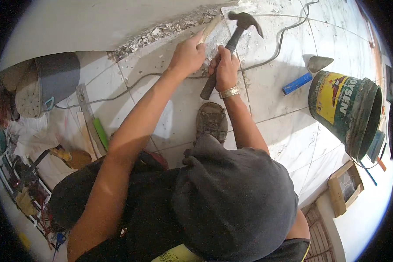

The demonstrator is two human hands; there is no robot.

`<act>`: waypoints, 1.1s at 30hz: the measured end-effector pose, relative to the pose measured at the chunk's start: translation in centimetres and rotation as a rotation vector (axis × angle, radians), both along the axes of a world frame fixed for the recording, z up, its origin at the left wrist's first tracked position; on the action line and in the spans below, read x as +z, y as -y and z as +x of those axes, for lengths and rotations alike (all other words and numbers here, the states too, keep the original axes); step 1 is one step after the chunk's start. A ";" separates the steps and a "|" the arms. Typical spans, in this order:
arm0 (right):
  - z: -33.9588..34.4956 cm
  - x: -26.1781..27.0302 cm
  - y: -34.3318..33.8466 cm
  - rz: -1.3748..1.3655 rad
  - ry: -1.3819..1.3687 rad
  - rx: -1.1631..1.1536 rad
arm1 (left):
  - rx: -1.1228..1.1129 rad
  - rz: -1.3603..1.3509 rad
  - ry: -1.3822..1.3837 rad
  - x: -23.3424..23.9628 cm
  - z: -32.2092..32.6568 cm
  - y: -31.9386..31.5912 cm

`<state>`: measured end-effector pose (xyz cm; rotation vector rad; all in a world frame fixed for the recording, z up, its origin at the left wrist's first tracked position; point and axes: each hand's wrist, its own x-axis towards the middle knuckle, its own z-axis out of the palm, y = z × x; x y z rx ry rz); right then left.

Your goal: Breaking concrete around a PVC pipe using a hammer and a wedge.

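My left hand (189, 54) grips a narrow, pale, wood-coloured piece (213, 28) that points up and right beside the rubble. Close to it, my right hand (226, 70) is closed around the dark handle of a claw hammer (245, 20). The hammer's head is up, with its claw curving to the right. Broken chips and mortar rubble (157, 32) lie in a rough strip where the white wall meets the tiled floor (275, 98). Whether the pale piece touches the rubble or the tile edge, I cannot tell.
A grey cable (140, 78) crosses the floor under my hands. At right are a Boysen paint bucket (344, 108) on its side, a blue tube (297, 83) and a trowel blade (319, 63). A metal bar (86, 104), a grey container (57, 77) and a cluttered rack (23, 183) stand left.
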<state>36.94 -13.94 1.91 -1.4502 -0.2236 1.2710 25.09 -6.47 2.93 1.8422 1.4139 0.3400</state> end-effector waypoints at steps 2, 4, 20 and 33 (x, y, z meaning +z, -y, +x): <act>-0.8 -0.4 -0.2 0.013 0.015 -0.044 | 0.043 -0.016 0.081 0.0 0.3 -0.5; -0.5 -0.7 -0.8 0.077 -0.020 -0.024 | 0.064 -0.056 0.178 -0.3 0.4 -0.9; 3.1 -1.7 -1.3 0.167 0.545 0.186 | 0.154 -0.512 0.486 2.7 0.2 -0.7; 4.1 2.8 0.4 0.040 0.121 0.040 | 0.071 -0.186 0.289 0.0 1.2 0.1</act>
